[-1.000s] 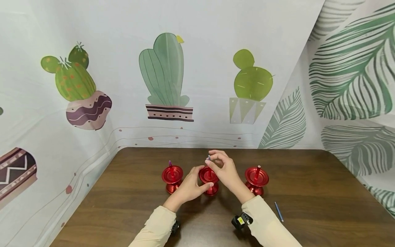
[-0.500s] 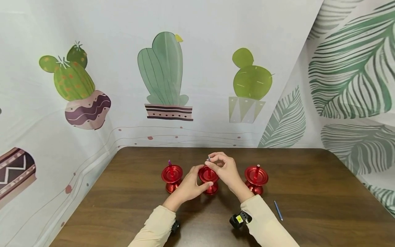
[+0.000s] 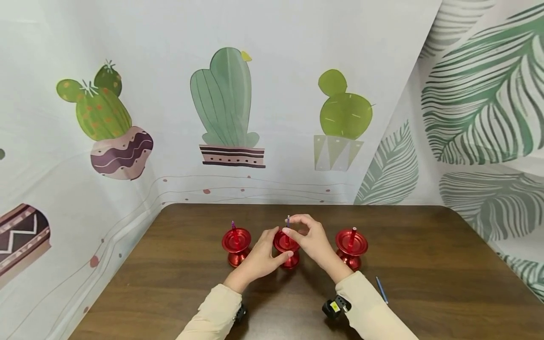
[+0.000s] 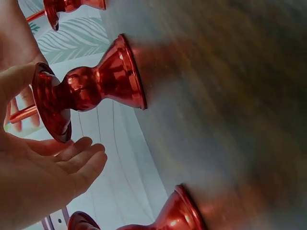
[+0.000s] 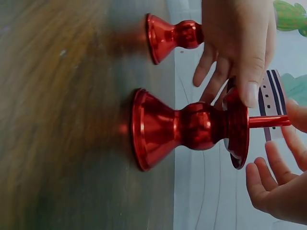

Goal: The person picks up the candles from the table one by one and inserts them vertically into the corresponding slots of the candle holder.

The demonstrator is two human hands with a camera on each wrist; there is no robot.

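Note:
In the head view, a shiny red candle holder [image 3: 287,245] stands upright in the middle of the table, a red tube [image 5: 266,121] rising from its dish. My left hand [image 3: 259,259] holds the dish rim between thumb and fingers, most plainly seen in the left wrist view. At the top of the tube, my right hand [image 3: 312,238] pinches a thin bluish candle [image 3: 288,220], whose tip shows above the fingers. Its lower end is hidden. To the left stands another red holder [image 3: 236,242] with a purple candle [image 3: 233,225] in its tube.
A third red holder [image 3: 352,245] with an upright tube stands right of the hands. A thin blue stick [image 3: 381,290] lies near the right forearm. The brown wooden table [image 3: 170,283] ends at a patterned cloth wall [image 3: 289,141].
My right hand has come down slightly on the candle, and more of the candle shows above the fingers. The left hand keeps its hold on the middle holder.

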